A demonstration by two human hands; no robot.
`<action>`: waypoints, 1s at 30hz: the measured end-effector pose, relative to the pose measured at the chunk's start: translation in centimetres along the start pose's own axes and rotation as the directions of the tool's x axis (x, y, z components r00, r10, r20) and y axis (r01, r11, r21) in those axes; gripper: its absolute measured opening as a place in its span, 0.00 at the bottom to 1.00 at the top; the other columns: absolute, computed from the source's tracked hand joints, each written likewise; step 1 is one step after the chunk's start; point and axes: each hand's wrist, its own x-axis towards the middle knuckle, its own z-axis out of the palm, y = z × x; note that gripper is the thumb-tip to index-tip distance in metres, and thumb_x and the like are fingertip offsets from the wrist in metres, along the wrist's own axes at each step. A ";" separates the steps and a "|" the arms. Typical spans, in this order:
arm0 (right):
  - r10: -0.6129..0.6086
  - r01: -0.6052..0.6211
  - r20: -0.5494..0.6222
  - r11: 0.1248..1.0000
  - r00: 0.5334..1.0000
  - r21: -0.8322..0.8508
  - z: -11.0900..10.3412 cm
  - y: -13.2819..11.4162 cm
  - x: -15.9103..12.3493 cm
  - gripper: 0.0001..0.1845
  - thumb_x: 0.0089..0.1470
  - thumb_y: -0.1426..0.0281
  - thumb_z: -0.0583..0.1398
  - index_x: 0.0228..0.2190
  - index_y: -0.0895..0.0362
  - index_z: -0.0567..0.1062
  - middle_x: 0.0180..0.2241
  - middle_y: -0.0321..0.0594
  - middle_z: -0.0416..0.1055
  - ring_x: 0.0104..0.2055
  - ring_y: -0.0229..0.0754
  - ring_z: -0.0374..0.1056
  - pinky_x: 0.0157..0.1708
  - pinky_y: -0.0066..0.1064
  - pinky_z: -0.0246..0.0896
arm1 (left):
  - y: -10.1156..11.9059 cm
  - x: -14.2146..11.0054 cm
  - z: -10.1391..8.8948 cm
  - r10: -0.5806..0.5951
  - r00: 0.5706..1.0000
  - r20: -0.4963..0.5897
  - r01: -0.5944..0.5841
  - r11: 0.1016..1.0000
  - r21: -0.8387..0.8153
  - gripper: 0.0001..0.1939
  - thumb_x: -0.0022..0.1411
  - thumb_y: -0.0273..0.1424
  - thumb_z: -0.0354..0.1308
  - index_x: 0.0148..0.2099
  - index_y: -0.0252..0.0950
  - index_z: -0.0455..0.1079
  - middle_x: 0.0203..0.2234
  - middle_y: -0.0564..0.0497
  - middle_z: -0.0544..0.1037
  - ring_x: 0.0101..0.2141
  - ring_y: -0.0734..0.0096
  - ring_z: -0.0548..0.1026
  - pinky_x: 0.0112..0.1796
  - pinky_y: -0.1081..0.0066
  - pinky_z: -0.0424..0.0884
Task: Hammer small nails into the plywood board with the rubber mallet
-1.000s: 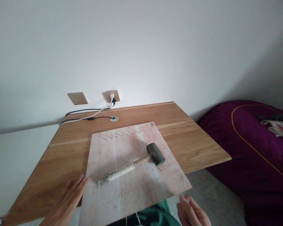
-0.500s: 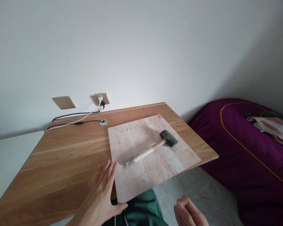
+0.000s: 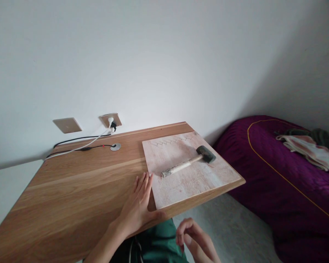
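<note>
My left hand [image 3: 137, 204] lies with fingers outstretched along the left edge of a pale, wood-look square board [image 3: 181, 190]; its thumb is at the board's near left corner. On the board rests a rubber mallet [image 3: 206, 154] with a dark head to the right and a worn, pale handle pointing left. A row of thin zigzag lines or wires [image 3: 175, 140] runs along the board's far side; which it is I cannot tell. My right hand [image 3: 197, 239] hangs below the desk's front edge, loosely curled, a gap between thumb and fingers, nothing visible in it.
The wooden desk [image 3: 79, 197] stands against a white wall. Cables [image 3: 79, 148] run from a wall socket [image 3: 111, 119] along its back, by a round cable grommet [image 3: 115, 147]. To the right is a purple-covered bed or sofa [image 3: 263, 175] with a striped cloth [image 3: 304, 148] on it.
The board, with the mallet on it, has slid right and back from the desk's front edge, the left hand moving with it. My right hand has moved left and its fingers have loosened.
</note>
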 end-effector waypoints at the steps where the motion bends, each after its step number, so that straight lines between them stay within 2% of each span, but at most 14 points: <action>1: -0.021 0.020 0.027 0.999 0.999 0.042 0.0 0.2 0.4 0.17 0.61 0.55 0.71 0.35 0.57 0.80 0.31 0.34 0.76 0.33 0.38 0.70 0.34 0.31 0.66 | 0.0 -0.2 -0.2 0.007 1.000 -0.015 -0.008 1.000 -0.018 0.67 0.64 0.64 0.61 0.81 0.39 0.21 0.78 0.32 0.45 0.77 0.38 0.47 0.73 0.40 0.48; 3: -0.049 0.035 0.077 0.985 0.996 0.170 0.1 0.8 1.0 0.12 0.65 0.62 0.69 0.35 0.58 0.79 0.32 0.33 0.76 0.34 0.38 0.73 0.36 0.33 0.70 | 0.2 -0.7 -1.0 -0.008 0.999 -0.051 0.003 0.996 -0.094 0.62 0.67 0.61 0.60 0.81 0.43 0.23 0.79 0.36 0.45 0.76 0.41 0.49 0.73 0.41 0.51; 5: -0.057 0.005 0.133 0.932 0.990 0.362 0.3 1.3 1.5 0.15 0.67 0.62 0.67 0.30 0.57 0.76 0.27 0.29 0.73 0.29 0.35 0.70 0.31 0.30 0.69 | 0.4 -1.0 -1.8 -0.071 0.993 -0.095 0.050 0.976 -0.212 0.50 0.73 0.55 0.57 0.81 0.48 0.33 0.79 0.40 0.48 0.76 0.45 0.53 0.73 0.43 0.56; 9: -0.044 -0.142 0.241 0.698 0.970 0.702 0.9 0.3 2.5 0.24 0.71 0.59 0.63 0.24 0.56 0.69 0.20 0.23 0.62 0.18 0.29 0.57 0.19 0.23 0.58 | 0.6 -1.2 -2.6 -0.262 0.944 -0.201 0.159 0.895 -0.417 0.25 0.79 0.45 0.51 0.73 0.46 0.59 0.74 0.42 0.63 0.72 0.53 0.64 0.69 0.50 0.64; 12: -0.071 -0.233 0.327 0.561 0.942 0.794 1.4 -1.5 3.5 0.25 0.71 0.57 0.62 0.24 0.56 0.68 0.19 0.22 0.57 0.16 0.28 0.50 0.16 0.23 0.49 | 0.3 -1.2 -2.4 -0.344 0.903 -0.258 0.194 0.861 -0.470 0.21 0.77 0.44 0.54 0.66 0.44 0.67 0.66 0.42 0.74 0.66 0.53 0.72 0.67 0.49 0.68; 14: -0.114 -0.287 0.397 0.516 0.911 0.807 1.8 -2.7 4.0 0.28 0.72 0.55 0.60 0.23 0.55 0.65 0.19 0.21 0.52 0.16 0.28 0.42 0.14 0.23 0.39 | 0.0 -1.0 -2.1 -0.363 0.896 -0.257 0.208 0.853 -0.480 0.20 0.76 0.44 0.55 0.64 0.43 0.69 0.62 0.42 0.78 0.63 0.53 0.75 0.65 0.48 0.70; 16: -0.177 -0.340 0.480 0.503 0.859 0.794 2.5 -3.6 4.3 0.34 0.74 0.50 0.54 0.19 0.54 0.58 0.18 0.20 0.47 0.15 0.26 0.35 0.12 0.22 0.31 | -0.3 -0.8 -2.1 -0.371 0.894 -0.253 0.220 0.853 -0.473 0.20 0.75 0.45 0.55 0.62 0.42 0.71 0.60 0.42 0.79 0.61 0.53 0.78 0.63 0.47 0.72; 18: -0.252 -0.396 0.577 0.517 0.777 0.759 3.5 -4.3 4.4 0.38 0.73 0.41 0.43 0.18 0.51 0.52 0.17 0.21 0.44 0.13 0.24 0.32 0.10 0.20 0.27 | -0.3 -0.5 -2.2 -0.378 0.886 -0.269 0.226 0.858 -0.460 0.20 0.74 0.45 0.56 0.60 0.41 0.73 0.58 0.42 0.81 0.59 0.52 0.79 0.62 0.47 0.73; 21: -0.332 -0.458 0.695 0.562 0.638 0.689 6.0 -5.2 4.7 0.43 0.65 0.34 0.27 0.17 0.50 0.53 0.15 0.21 0.43 0.09 0.23 0.32 0.07 0.18 0.34 | 0.5 -0.6 -2.8 -0.420 0.841 -0.340 0.219 0.840 -0.497 0.20 0.73 0.49 0.56 0.55 0.41 0.76 0.55 0.42 0.82 0.58 0.51 0.79 0.62 0.47 0.72; 23: -0.344 -0.456 0.732 0.606 0.588 0.652 8.0 -5.2 5.1 0.45 0.62 0.34 0.23 0.17 0.50 0.54 0.14 0.21 0.41 0.09 0.24 0.33 0.07 0.18 0.38 | 1.9 -1.2 -3.2 -0.492 0.783 -0.380 0.191 0.773 -0.605 0.24 0.73 0.53 0.54 0.51 0.40 0.78 0.53 0.42 0.82 0.57 0.50 0.78 0.63 0.47 0.71; 24: -0.338 -0.444 0.749 0.640 0.570 0.627 9.0 -4.8 5.3 0.45 0.63 0.34 0.23 0.17 0.50 0.53 0.14 0.21 0.41 0.09 0.24 0.33 0.07 0.18 0.39 | 2.9 -1.8 -3.4 -0.543 0.754 -0.371 0.165 0.702 -0.693 0.26 0.74 0.56 0.52 0.51 0.40 0.79 0.53 0.42 0.82 0.57 0.50 0.78 0.63 0.47 0.70; 26: -0.297 -0.397 0.783 0.731 0.547 0.555 10.9 -3.2 5.6 0.43 0.66 0.34 0.28 0.17 0.50 0.54 0.14 0.21 0.44 0.09 0.25 0.35 0.08 0.19 0.37 | 5.1 -3.3 -3.7 -0.603 0.766 -0.225 0.112 0.468 -0.876 0.31 0.74 0.60 0.49 0.53 0.41 0.79 0.55 0.43 0.82 0.60 0.49 0.77 0.65 0.47 0.68; 28: -0.222 -0.323 0.810 0.835 0.543 0.445 12.4 -0.5 5.7 0.42 0.70 0.36 0.37 0.19 0.52 0.59 0.15 0.22 0.49 0.11 0.26 0.37 0.09 0.22 0.35 | 7.2 -5.1 -4.2 -0.564 0.824 0.057 0.099 0.044 -0.994 0.38 0.72 0.65 0.44 0.53 0.40 0.81 0.53 0.42 0.84 0.58 0.46 0.78 0.62 0.48 0.71; 30: -0.158 -0.225 0.794 0.910 0.587 0.347 13.1 2.6 5.4 0.33 0.73 0.43 0.51 0.26 0.55 0.69 0.17 0.20 0.51 0.12 0.27 0.42 0.11 0.23 0.42 | 8.6 -6.7 -5.0 -0.440 0.855 0.274 0.136 -0.319 -0.938 0.36 0.72 0.64 0.46 0.51 0.41 0.82 0.50 0.42 0.85 0.54 0.48 0.81 0.59 0.51 0.74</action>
